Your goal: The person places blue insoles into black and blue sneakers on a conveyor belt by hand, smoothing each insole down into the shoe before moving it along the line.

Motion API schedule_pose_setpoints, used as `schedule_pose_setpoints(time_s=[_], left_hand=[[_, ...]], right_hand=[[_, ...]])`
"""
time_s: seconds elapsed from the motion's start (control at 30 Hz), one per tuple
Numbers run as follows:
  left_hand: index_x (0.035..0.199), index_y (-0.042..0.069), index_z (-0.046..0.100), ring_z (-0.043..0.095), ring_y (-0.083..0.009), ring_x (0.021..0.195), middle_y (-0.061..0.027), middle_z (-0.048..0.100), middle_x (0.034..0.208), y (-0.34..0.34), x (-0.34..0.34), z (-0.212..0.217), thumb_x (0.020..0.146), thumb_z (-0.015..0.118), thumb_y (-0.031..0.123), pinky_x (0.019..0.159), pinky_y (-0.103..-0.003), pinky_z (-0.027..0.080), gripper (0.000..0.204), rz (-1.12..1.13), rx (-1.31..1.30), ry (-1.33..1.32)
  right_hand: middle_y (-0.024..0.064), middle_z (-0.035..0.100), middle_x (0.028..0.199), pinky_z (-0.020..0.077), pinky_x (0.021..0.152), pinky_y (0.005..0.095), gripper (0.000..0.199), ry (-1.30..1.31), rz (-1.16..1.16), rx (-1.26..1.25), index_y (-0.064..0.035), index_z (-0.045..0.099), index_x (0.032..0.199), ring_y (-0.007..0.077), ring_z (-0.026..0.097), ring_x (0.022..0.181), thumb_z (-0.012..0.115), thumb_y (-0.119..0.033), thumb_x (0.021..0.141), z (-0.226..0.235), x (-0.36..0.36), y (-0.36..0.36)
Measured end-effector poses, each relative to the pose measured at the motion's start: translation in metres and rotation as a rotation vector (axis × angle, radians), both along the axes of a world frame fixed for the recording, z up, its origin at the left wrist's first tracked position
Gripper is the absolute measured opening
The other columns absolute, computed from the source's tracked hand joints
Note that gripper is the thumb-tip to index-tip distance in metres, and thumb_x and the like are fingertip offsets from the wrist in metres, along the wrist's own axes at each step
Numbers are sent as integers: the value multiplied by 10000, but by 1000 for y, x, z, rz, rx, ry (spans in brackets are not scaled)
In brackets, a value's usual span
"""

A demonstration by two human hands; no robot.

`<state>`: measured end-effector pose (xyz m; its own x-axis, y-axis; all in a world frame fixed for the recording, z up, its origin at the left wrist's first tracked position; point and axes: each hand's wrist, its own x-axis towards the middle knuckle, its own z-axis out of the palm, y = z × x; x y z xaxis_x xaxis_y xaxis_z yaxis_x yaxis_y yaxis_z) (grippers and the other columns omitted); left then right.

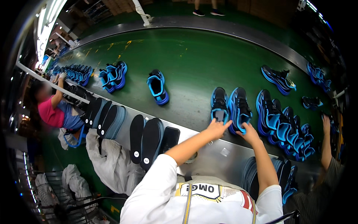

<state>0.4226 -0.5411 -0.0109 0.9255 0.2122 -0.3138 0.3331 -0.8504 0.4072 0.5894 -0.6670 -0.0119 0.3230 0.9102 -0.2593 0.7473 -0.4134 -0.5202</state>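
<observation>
Two black and blue sneakers stand side by side before me on the green belt, toes pointing away. At the heel of the left sneaker (219, 98), my left hand (217, 130) grips the collar, one finger reaching right toward the other shoe. A dark grey patch shows in that shoe's opening; whether it is an insole I cannot tell. My right hand (249, 133) is closed on the heel collar of the right sneaker (238, 100), fingertips partly inside the opening.
More sneakers (285, 123) stand in a row at right, with one single sneaker (157, 86) left of centre. Black insoles (152, 140) and a phone (171, 136) lie on the metal ledge (201, 160). Co-workers are at left and right; a co-worker's hand (326, 125) rests by the belt.
</observation>
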Motion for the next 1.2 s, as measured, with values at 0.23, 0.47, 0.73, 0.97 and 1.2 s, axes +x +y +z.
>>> schedule_pose_setpoints(time_s=[0.23, 0.47, 0.73, 0.97, 1.2], left_hand=[[1298, 123, 141, 531, -287, 850, -136, 553, 888, 3, -10, 12, 706, 592, 208, 911, -491, 230, 749, 103, 173, -106], [1320, 168, 113, 495, -313, 951, -156, 554, 799, -2, 9, -23, 730, 496, 98, 916, -534, 224, 707, 25, 294, -350], [922, 77, 541, 411, -281, 987, -105, 484, 986, 105, -18, 38, 594, 610, 259, 794, -431, 333, 381, 687, 382, -937], [989, 60, 481, 517, -241, 936, -105, 557, 958, 209, -160, -28, 719, 556, 206, 838, -507, 309, 316, 1093, 476, 94], [1094, 103, 338, 570, -323, 722, -171, 567, 757, 105, -61, 149, 691, 599, 174, 594, -402, 448, 486, 558, -176, -311]], right_hand=[[195, 448, 1071, 422, 723, 394, 337, 49, 34, 121, -68, 520, 901, 374, 505, 871, 636, -311, 699, 4, 7, 0], [157, 506, 846, 413, 660, 370, 323, 39, -123, 282, -5, 481, 746, 352, 501, 784, 678, -241, 648, 3, 0, 6], [169, 505, 802, 406, 636, 346, 334, 105, -259, 142, 4, 476, 774, 328, 498, 723, 666, -246, 659, -5, 16, -12], [176, 524, 816, 412, 675, 334, 404, 31, -142, 76, -31, 462, 884, 298, 513, 753, 646, -337, 695, -8, 21, -8], [149, 493, 953, 409, 748, 355, 396, 33, -85, -21, -48, 494, 905, 327, 493, 891, 632, -353, 694, -4, 31, -3]])
